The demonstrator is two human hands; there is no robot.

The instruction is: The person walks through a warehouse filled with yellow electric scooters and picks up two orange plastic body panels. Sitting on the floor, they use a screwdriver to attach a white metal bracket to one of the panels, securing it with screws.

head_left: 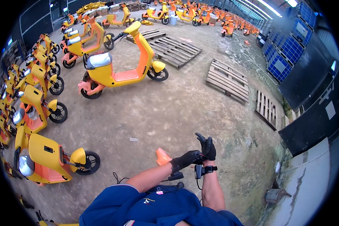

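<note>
Holds both hands together just below and right of the frame's middle, with the left hand brought across to the base of the right hand, at or near the cuff of the black right glove. Cannot tell whether pinching that cuff or only pressing there. Extends the right fingers upward and free, probably to stop the glove bunching. Points the glove toward the top of the frame, leaning slightly left, long axis nearly in line with the right forearm. Wears a wrist strap just below, seemingly to carry a small dark box clear of the palm. Shows an orange piece on the floor left of the hands and, toward upper left, a yellow scooter standing upright, front wheel rightward, silver wrap over the seat, perhaps against scratches.
</note>
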